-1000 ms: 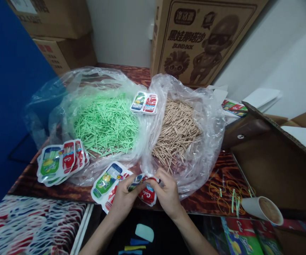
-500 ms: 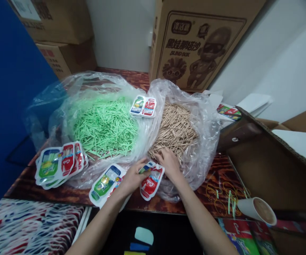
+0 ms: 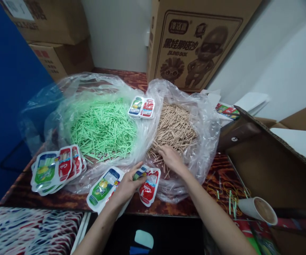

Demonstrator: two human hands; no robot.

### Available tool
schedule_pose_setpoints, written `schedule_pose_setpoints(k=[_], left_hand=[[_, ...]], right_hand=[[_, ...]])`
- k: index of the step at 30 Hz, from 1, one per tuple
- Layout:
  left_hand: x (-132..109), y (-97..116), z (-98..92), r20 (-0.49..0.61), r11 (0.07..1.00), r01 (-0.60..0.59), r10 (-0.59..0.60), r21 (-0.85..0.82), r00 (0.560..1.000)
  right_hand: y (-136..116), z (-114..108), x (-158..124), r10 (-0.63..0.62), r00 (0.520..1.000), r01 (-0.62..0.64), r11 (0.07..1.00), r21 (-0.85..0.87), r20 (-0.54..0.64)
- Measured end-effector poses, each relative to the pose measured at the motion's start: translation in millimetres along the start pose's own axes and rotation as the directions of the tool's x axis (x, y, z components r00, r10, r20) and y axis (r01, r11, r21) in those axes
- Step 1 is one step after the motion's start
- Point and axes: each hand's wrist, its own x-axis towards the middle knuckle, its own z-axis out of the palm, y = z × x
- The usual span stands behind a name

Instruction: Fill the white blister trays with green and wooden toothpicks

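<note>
My left hand point(image 3: 128, 185) is closed on the edge of a jar-shaped twin packet point(image 3: 149, 187), its red "Cola" half showing and its green half partly under my fingers. At the near left edge of the brown stick pile point(image 3: 178, 124), my right hand point(image 3: 172, 159) pinches a few thin brown sticks point(image 3: 156, 146). Several loose sticks lie just below its fingers. Left of that pile, a heap of light green sticks point(image 3: 103, 129) rests on clear plastic. Another twin packet point(image 3: 103, 187) lies partly beneath my left forearm.
Filled packets point(image 3: 46, 170) are stacked at the left, and a small twin packet point(image 3: 141, 107) sits between the heaps. On the right are a tipped paper cup point(image 3: 257, 209), rubber bands point(image 3: 225, 193) and an open carton point(image 3: 275, 170). A large cardboard box point(image 3: 195, 46) stands behind.
My right hand has shifted slightly within the brown sticks, and more loose sticks show below it. My left hand still holds the packet, now a little lower and further left. The view has shifted slightly.
</note>
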Motion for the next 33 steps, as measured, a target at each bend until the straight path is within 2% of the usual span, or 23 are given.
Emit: schedule_pose_setpoints(k=[3,6,8,10,13,18,20,22,27,29,31,33], left_hand=[[0,1,-0.6,0.025,0.999,0.018,-0.019,0.042,1.000],[0,2,-0.6,0.043,0.999,0.021,-0.023,0.049,0.999],[-1,2,-0.5,0.041,0.998,0.025,-0.028,0.059,0.999],[-2,2,-0.2,0.032,0.997,0.023,-0.026,0.071,0.999],[-3,4,0.5,0.034,0.997,0.011,-0.014,0.074,0.999],[-7,8,1.1,0.062,0.999,0.031,-0.033,0.032,0.998],[-10,10,-0.6,0.082,0.999,0.030,-0.031,0.013,0.996],[-12,11,-4.1,0.111,1.000,0.028,-0.027,-0.008,0.993],[-12,14,-14.0,0.085,0.995,0.004,0.004,-0.095,0.996],[-10,17,-14.8,0.056,0.989,0.017,-0.009,-0.149,0.998],[-9,20,-13.0,0.038,0.975,0.035,-0.028,-0.219,0.999],[-7,22,-9.2,0.048,0.960,0.062,-0.051,-0.272,0.998]], right_hand=[[14,-8,8,0.110,0.994,-0.103,0.934,0.342,-0.002],[18,-11,11,0.170,0.983,-0.170,0.709,0.685,0.067],[19,-11,9,0.168,0.975,-0.220,0.581,0.784,0.149],[18,-11,5,0.158,0.962,-0.271,0.519,0.811,0.221],[21,-12,-1,0.176,0.953,-0.304,0.528,0.793,0.248],[29,-17,-9,0.234,0.964,-0.252,0.636,0.730,0.129],[32,-20,-12,0.231,0.970,-0.211,0.643,0.736,0.076],[33,-23,-15,0.227,0.971,-0.200,0.609,0.767,0.073],[31,-24,-25,0.206,0.959,-0.267,0.451,0.851,0.192],[29,-25,-30,0.188,0.946,-0.311,0.305,0.900,0.263],[26,-26,-36,0.119,0.926,-0.372,0.132,0.919,0.358],[22,-27,-43,0.038,0.902,-0.431,0.006,0.902,0.431]])
